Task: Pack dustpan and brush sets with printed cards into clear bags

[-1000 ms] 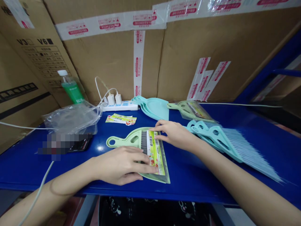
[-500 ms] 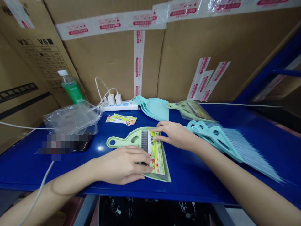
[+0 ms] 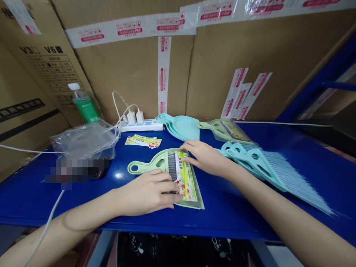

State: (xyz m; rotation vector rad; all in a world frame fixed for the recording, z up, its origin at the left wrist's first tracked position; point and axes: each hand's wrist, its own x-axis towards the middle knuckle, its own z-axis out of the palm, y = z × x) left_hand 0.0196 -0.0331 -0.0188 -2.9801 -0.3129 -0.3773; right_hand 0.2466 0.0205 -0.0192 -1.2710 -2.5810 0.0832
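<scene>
A light green dustpan lies on the blue table with its handle to the left. A matching brush with grey bristles rests in it, and a yellow-green printed card lies across the bristles. Clear film seems to cover the set's right part. From the near side, my left hand lies over the dustpan's edge, its fingers loosely extended onto the card and brush. My right hand is at the far edge, fingers stretched and apart, the tips touching the card's upper end. Both palms are away from the set.
Stacked turquoise dustpans and another bagged green set lie behind. Turquoise brushes lie at right. Loose cards, clear bags, a power strip and a green bottle are toward the left and back.
The green dustpan set has shifted slightly to the right and away from me, turning a little. My left hand has moved along with it; my right hand has barely moved.
</scene>
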